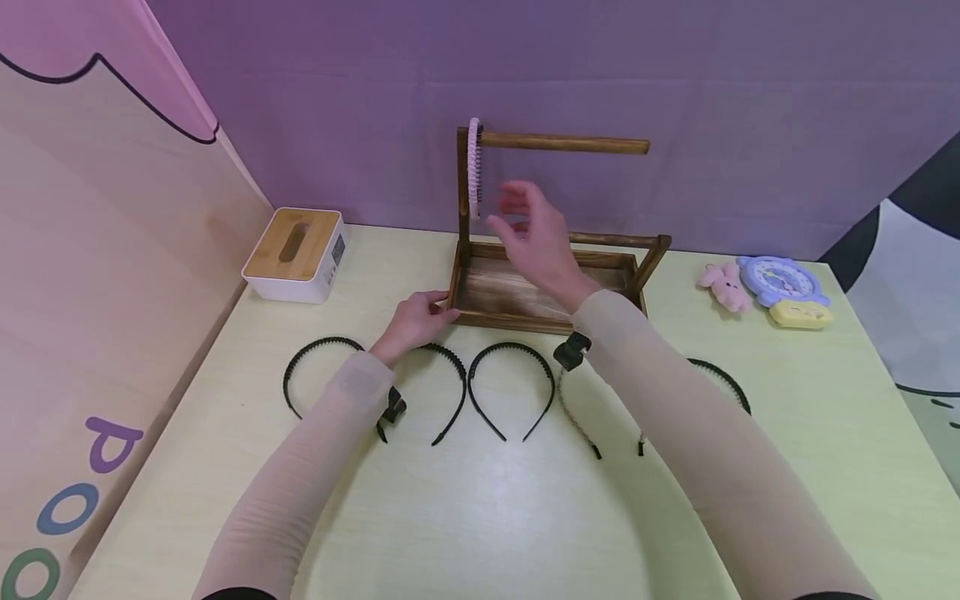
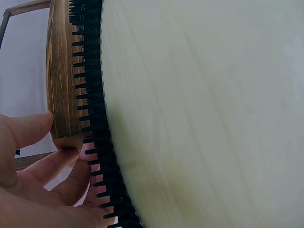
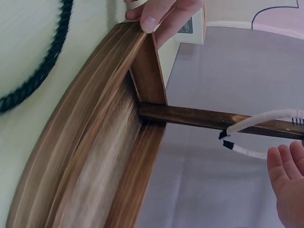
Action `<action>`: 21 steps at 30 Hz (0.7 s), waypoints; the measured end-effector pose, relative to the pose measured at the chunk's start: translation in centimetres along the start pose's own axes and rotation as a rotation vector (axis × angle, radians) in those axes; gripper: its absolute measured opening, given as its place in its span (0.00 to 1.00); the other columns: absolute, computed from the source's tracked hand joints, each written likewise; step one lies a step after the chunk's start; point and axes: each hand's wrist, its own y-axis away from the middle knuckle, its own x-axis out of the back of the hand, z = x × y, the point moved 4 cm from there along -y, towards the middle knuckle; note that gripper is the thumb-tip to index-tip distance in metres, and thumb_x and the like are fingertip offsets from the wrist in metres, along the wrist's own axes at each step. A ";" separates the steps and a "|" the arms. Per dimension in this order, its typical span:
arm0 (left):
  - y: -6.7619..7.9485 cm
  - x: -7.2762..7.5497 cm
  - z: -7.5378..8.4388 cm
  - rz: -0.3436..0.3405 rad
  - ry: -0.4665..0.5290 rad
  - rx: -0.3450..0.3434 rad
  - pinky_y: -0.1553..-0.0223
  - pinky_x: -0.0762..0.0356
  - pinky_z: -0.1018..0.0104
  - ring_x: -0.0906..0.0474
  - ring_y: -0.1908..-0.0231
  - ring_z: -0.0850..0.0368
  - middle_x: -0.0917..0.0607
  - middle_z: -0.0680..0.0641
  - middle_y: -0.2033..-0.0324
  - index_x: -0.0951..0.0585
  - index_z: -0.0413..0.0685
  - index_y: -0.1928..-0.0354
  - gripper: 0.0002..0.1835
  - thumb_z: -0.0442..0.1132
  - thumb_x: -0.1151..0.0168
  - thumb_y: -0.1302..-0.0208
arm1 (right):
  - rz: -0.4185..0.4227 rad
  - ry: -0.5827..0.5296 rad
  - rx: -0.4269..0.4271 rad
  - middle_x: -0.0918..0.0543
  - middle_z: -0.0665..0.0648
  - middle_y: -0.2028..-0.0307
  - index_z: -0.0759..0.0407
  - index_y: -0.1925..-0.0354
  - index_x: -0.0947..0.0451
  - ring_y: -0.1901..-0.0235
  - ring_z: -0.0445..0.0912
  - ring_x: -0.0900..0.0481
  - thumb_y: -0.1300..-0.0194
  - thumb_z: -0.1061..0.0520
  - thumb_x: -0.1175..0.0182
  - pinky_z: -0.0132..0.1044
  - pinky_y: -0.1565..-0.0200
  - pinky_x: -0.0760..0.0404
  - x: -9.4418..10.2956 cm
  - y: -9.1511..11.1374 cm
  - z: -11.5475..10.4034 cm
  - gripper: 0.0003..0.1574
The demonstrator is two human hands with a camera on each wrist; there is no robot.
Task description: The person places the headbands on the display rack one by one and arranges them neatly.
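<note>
Pink headband (image 1: 474, 171) was looped over the top bar (image 1: 566, 143) of the wooden stand (image 1: 510, 320), beside its upright, in the head view. Just right of it, in front of the stand, the right hand (image 1: 536, 237) was raised with released, loosely bent fingers, a gap showing between it and the band; hand and wrist hid part of the tray. At the stand's near left corner the left hand (image 1: 415, 325) grasped the rim. On the counter (image 1: 465, 517), before the stand, one black headband (image 1: 512, 345) showed whole; the left sleeve (image 1: 300, 475) and hand partly covered two others, and the right sleeve (image 1: 697, 450) hid much of a beaded headband (image 1: 573, 421) and another dark one. Left of the stand sat a tissue box (image 1: 294, 254); right of it, a pink plush (image 1: 726, 287) and a blue clock (image 1: 783, 281), its markings too small to read.

In the left wrist view, thumb and fingers held the stand's corner, while a toothed band, cut off above and below, covered some fingertips.

In the right wrist view, the frame cropped the stand's tray, the left hand at its corner and the right hand beyond its bar. Fingertips there overlapped the pale band; contact could not be told from that angle.
</note>
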 end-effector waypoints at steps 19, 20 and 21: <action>0.1 0.0 -0.1 -0.008 0.015 0.004 0.49 0.28 0.56 0.25 0.48 0.47 0.20 0.40 0.48 0.31 0.45 0.33 0.29 0.48 0.42 0.32 | -0.108 0.251 0.101 0.22 0.56 0.55 0.63 0.41 0.31 0.53 0.49 0.24 0.34 0.55 0.38 0.45 0.57 0.23 6.1 9.8 2.5 0.27; 0.1 0.0 -0.1 -0.009 0.014 0.003 0.49 0.28 0.56 0.25 0.48 0.47 0.20 0.40 0.48 0.31 0.45 0.33 0.29 0.48 0.42 0.32 | -0.113 0.263 0.096 0.22 0.57 0.55 0.64 0.41 0.31 0.53 0.50 0.24 0.35 0.56 0.38 0.45 0.57 0.22 6.3 10.3 2.8 0.27; 0.1 -0.1 -0.1 -0.010 0.014 0.003 0.49 0.28 0.56 0.25 0.48 0.47 0.20 0.40 0.48 0.31 0.45 0.33 0.29 0.48 0.42 0.32 | -0.118 0.274 0.090 0.22 0.57 0.54 0.64 0.41 0.31 0.54 0.50 0.24 0.35 0.56 0.37 0.46 0.58 0.22 6.6 10.8 3.1 0.27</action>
